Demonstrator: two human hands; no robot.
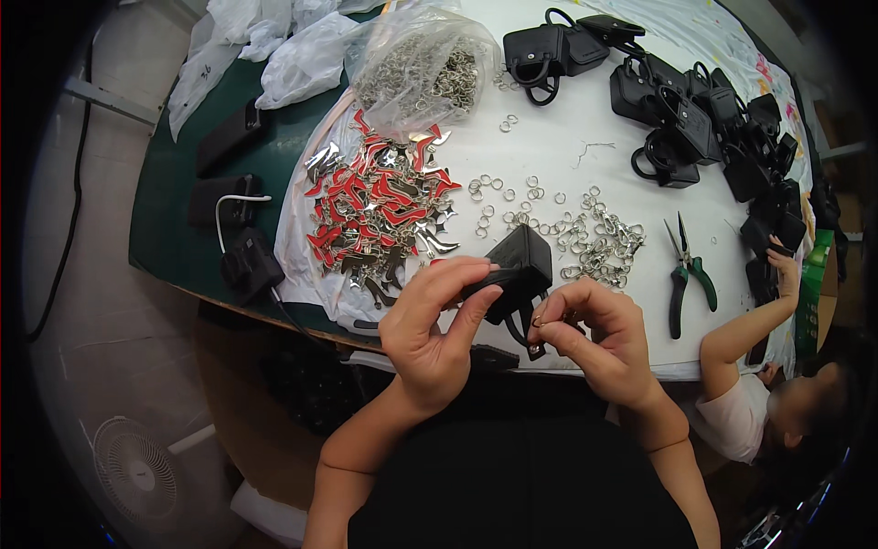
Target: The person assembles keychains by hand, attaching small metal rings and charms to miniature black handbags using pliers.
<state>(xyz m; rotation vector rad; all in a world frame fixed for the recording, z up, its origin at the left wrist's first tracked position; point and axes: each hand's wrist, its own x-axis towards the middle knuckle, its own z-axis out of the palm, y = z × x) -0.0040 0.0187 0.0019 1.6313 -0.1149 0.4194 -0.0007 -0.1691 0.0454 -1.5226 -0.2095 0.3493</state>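
Observation:
A black miniature handbag (523,259) is gripped between the thumb and fingers of my left hand (434,334), tilted above the table's near edge. Its looped handle (523,328) hangs toward my right hand (594,334). My right thumb and fingertips are pinched beside that handle around what looks like a small metal ring (538,322), partly hidden by the fingers. Just beyond the bag lie loose split rings (526,207) and a heap of silver clasps (604,240). To the left is a pile of red, black and silver shoe-shaped charms (384,197).
Green-handled pliers (681,279) lie to the right. More black mini bags (677,119) crowd the far right. A plastic bag of metal hardware (421,78) sits at the back. Black devices with a white cable (247,261) rest at left. A child's arm (754,320) reaches onto the right edge.

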